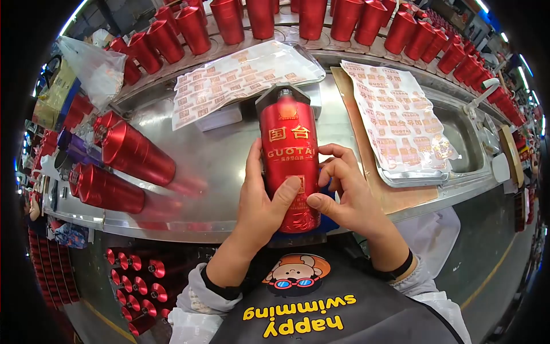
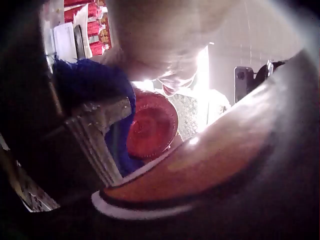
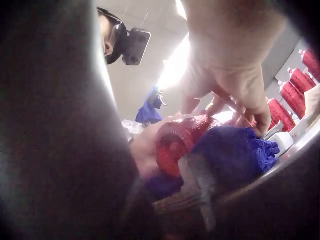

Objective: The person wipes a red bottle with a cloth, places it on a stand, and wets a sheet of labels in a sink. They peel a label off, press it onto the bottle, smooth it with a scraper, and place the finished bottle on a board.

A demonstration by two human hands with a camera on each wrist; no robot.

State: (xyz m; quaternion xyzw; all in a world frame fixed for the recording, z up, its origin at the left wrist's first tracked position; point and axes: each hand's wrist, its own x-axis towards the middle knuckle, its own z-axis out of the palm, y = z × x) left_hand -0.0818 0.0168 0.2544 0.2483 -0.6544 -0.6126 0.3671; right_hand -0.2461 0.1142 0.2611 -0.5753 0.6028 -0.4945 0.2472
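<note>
One shiny red GUOTAI bottle (image 1: 290,165) | left hand (image 1: 256,206) grips it | right hand (image 1: 353,198) beside it — can't tell if gripping | likely hard, slippery — hold round its middle

The near bottle (image 1: 291,135) is central, with two bottles (image 1: 140,155) left, tray (image 1: 415,180) right, sink (image 1: 463,129) farther right, bottle row (image 1: 228,22) far.

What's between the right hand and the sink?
In the head view: a brown board, then a tray topped with printed paper, partly over the board.
</note>
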